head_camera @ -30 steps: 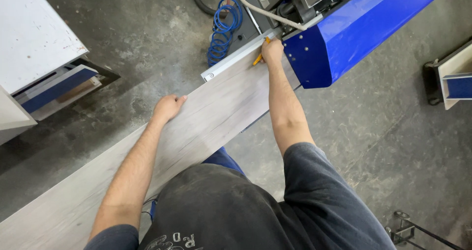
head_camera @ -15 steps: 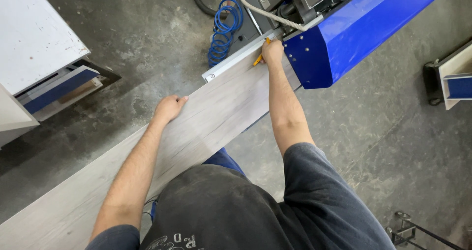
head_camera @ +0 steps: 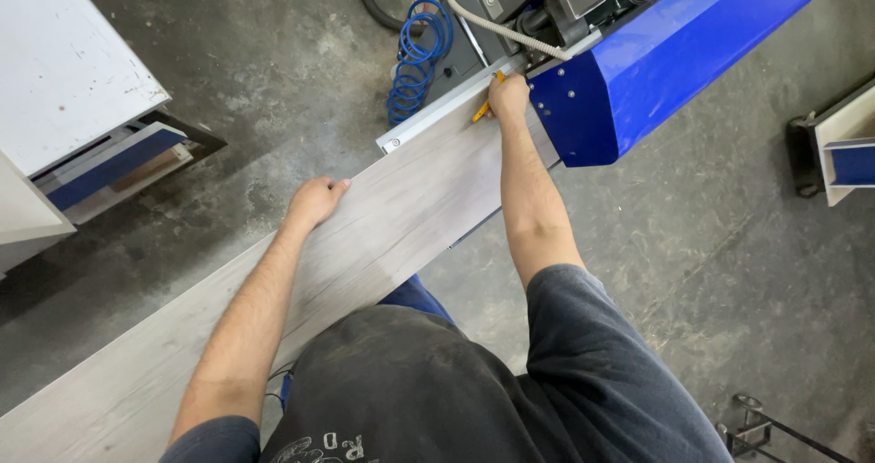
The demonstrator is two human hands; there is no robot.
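Almost nothing has shifted since a second ago: both hands sit where they sat on the board, and only the view has slid slightly, so the right hand and the blue housing appear a touch lower.

A long pale grey wood-grain board runs from the lower left corner of the view up to the machine at the top. The left hand rests on the board's far long edge, about midway along its visible length, fingers curled over that edge in a loose grip. The right hand is closed around a yellow tool, a pencil or small knife, too small to tell which, held at the board's far end where it meets a light metal rail lying across that end. The hand is just beside the blue machine housing, nearly touching its corner.

Beyond the rail a coiled blue hose hangs against the machine, with a pale corrugated hose arching above it. A white cabinet stands at the left edge over the grey concrete floor. The person's dark T-shirt fills the bottom.
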